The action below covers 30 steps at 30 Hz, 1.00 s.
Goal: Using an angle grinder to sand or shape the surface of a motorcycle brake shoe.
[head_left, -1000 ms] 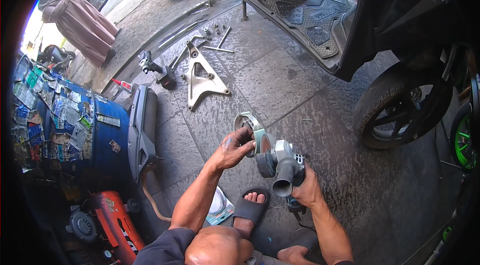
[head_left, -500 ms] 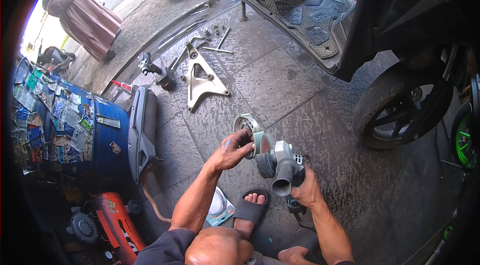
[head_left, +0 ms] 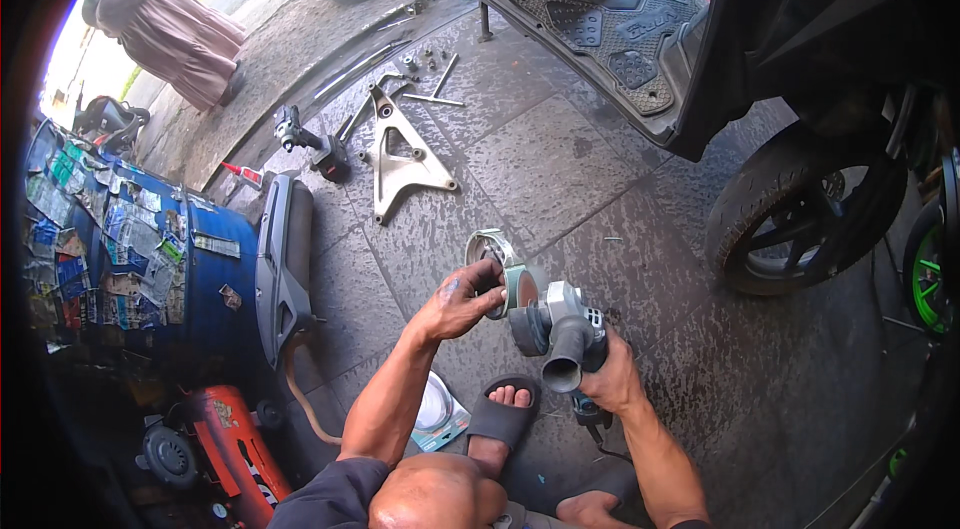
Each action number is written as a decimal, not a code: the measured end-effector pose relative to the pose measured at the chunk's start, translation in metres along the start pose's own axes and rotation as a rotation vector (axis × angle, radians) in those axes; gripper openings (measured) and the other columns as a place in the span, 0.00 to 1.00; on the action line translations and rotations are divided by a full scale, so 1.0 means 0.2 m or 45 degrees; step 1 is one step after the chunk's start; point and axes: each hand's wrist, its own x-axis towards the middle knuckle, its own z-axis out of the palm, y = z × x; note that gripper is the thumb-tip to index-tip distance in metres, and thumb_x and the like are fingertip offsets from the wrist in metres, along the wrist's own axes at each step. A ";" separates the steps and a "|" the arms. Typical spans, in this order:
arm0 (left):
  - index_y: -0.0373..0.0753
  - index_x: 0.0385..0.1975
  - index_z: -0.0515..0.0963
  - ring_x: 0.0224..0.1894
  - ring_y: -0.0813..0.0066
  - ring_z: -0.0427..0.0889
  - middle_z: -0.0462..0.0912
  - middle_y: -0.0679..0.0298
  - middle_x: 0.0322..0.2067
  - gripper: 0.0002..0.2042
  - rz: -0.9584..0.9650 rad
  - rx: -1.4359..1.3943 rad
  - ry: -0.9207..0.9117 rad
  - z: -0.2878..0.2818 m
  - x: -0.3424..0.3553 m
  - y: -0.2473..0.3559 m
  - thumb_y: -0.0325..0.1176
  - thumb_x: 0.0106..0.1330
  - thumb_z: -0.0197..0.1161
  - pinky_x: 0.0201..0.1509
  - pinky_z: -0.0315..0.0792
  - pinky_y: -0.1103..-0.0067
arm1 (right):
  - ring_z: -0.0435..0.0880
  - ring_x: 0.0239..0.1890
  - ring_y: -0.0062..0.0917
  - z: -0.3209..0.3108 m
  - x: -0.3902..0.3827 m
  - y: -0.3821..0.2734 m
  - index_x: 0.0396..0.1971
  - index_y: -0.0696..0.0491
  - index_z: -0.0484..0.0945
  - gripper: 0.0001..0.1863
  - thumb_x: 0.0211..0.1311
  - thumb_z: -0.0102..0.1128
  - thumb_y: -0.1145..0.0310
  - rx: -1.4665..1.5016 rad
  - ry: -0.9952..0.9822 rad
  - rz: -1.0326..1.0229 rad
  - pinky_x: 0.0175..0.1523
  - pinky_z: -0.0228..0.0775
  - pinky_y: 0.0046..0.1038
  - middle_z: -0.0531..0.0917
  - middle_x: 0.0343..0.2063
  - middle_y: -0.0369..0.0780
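Observation:
My left hand (head_left: 462,301) pinches a looped pale-green band (head_left: 510,267) with a brown face on one side. The fingers reach inside the loop, so part of it is hidden. Close by, my right hand (head_left: 613,379) is wrapped round a corded power tool (head_left: 570,314) with a grey head and a flared spout. A dark round drum on the tool's left side points at the band, and I cannot tell if they touch. By my sandalled foot lies a teal and white package (head_left: 440,417).
A silver metal bracket (head_left: 412,169) lies on the tiles, with a cordless impact wrench (head_left: 312,144) and loose bolts beyond. A scooter (head_left: 600,49) stands at the right. At left are a blue drum (head_left: 220,259), a grey body panel (head_left: 285,269) and an orange tank (head_left: 235,449). A person (head_left: 170,34) stands outside.
Both hands and the things in them have stayed almost in place. The person outside has shifted slightly.

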 end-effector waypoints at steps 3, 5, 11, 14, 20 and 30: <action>0.34 0.44 0.77 0.35 0.81 0.75 0.79 0.69 0.34 0.14 0.009 -0.007 -0.008 0.00 0.00 -0.01 0.38 0.69 0.65 0.39 0.72 0.79 | 0.83 0.49 0.31 0.00 0.00 0.00 0.53 0.61 0.74 0.42 0.40 0.82 0.52 -0.002 -0.003 -0.007 0.56 0.74 0.33 0.84 0.45 0.46; 0.34 0.44 0.77 0.35 0.81 0.75 0.79 0.69 0.34 0.14 0.009 -0.020 -0.010 0.00 0.00 -0.02 0.38 0.69 0.65 0.38 0.72 0.79 | 0.83 0.49 0.31 -0.01 0.00 0.00 0.54 0.61 0.74 0.42 0.40 0.82 0.52 -0.015 -0.005 -0.011 0.56 0.74 0.33 0.84 0.45 0.46; 0.34 0.44 0.77 0.35 0.81 0.75 0.79 0.69 0.34 0.13 -0.004 0.011 -0.023 -0.01 0.00 -0.01 0.37 0.69 0.65 0.38 0.72 0.79 | 0.83 0.49 0.30 -0.01 0.00 -0.02 0.53 0.61 0.74 0.41 0.41 0.81 0.53 -0.018 -0.003 -0.014 0.56 0.74 0.33 0.84 0.44 0.46; 0.34 0.44 0.77 0.35 0.81 0.75 0.79 0.69 0.33 0.13 0.003 0.019 -0.028 -0.01 0.00 -0.01 0.37 0.69 0.65 0.38 0.72 0.79 | 0.84 0.48 0.30 -0.01 -0.01 -0.04 0.53 0.61 0.74 0.40 0.41 0.81 0.55 -0.018 -0.008 -0.005 0.56 0.74 0.33 0.85 0.44 0.46; 0.34 0.40 0.76 0.34 0.81 0.74 0.77 0.68 0.30 0.11 0.000 -0.016 -0.030 -0.01 -0.01 0.03 0.35 0.68 0.64 0.38 0.71 0.77 | 0.84 0.48 0.29 -0.02 -0.01 -0.03 0.53 0.61 0.75 0.38 0.42 0.79 0.58 -0.004 -0.009 -0.013 0.56 0.75 0.32 0.85 0.43 0.46; 0.33 0.54 0.76 0.47 0.76 0.79 0.82 0.64 0.45 0.20 0.033 -0.317 -0.047 0.02 -0.02 0.03 0.40 0.69 0.66 0.55 0.73 0.75 | 0.83 0.49 0.29 -0.06 0.01 -0.02 0.53 0.62 0.75 0.43 0.39 0.83 0.50 0.034 -0.008 0.037 0.56 0.73 0.32 0.85 0.44 0.45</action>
